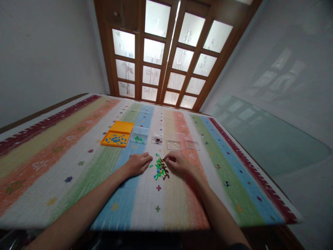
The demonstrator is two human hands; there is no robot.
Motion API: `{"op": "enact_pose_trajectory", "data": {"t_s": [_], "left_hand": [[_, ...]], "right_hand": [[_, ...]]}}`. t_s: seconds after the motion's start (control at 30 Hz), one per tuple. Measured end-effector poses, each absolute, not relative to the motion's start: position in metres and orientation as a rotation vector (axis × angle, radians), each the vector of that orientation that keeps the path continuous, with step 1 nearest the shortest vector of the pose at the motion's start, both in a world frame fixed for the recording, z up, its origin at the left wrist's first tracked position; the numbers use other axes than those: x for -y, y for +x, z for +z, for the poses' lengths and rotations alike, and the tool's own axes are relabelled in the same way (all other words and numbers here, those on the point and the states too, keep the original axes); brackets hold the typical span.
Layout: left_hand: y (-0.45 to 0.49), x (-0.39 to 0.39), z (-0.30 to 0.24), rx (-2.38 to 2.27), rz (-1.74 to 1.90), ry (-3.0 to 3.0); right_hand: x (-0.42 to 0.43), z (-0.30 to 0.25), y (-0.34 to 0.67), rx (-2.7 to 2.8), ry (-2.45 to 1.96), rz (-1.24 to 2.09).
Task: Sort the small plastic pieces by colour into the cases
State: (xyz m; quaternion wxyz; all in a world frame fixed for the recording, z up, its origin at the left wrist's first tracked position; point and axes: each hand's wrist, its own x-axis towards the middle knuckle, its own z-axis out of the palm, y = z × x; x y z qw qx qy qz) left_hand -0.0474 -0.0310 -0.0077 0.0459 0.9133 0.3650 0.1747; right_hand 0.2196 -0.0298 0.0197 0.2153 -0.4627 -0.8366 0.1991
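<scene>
the right hand has thumb and fingertips drawn together at the far right edge of the pile; whether a piece sits between them, i cannot tell. the pile, mostly green and dark brown, lies just left of those fingertips and stretches back toward the person, its long axis running near to far. the left hand rests left of it, apart, fingers together and curled, underside hidden; the right is nearer. beyond stand an orange box with blue pieces and four clear trays, on a striped cloth; farther off, wooden doors between pale walls.
</scene>
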Motion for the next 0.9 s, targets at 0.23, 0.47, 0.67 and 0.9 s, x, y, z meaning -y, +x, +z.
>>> {"op": "enact_pose_trajectory", "data": {"t_s": [0.23, 0.47, 0.67, 0.9], "left_hand": [[-0.047, 0.031, -0.008, -1.115, 0.524, 2.796], [-0.047, 0.032, -0.009, -1.122, 0.544, 2.782], [-0.047, 0.032, -0.009, -1.129, 0.534, 2.772], [-0.048, 0.033, -0.008, -1.136, 0.534, 2.764]], "right_hand": [[0.032, 0.024, 0.208, 2.308, -1.281, 0.540], [0.025, 0.013, 0.200, 2.359, -1.283, 0.535], [0.025, 0.009, 0.199, 2.260, -1.351, 0.556], [0.027, 0.008, 0.199, 2.198, -1.375, 0.649]]}}
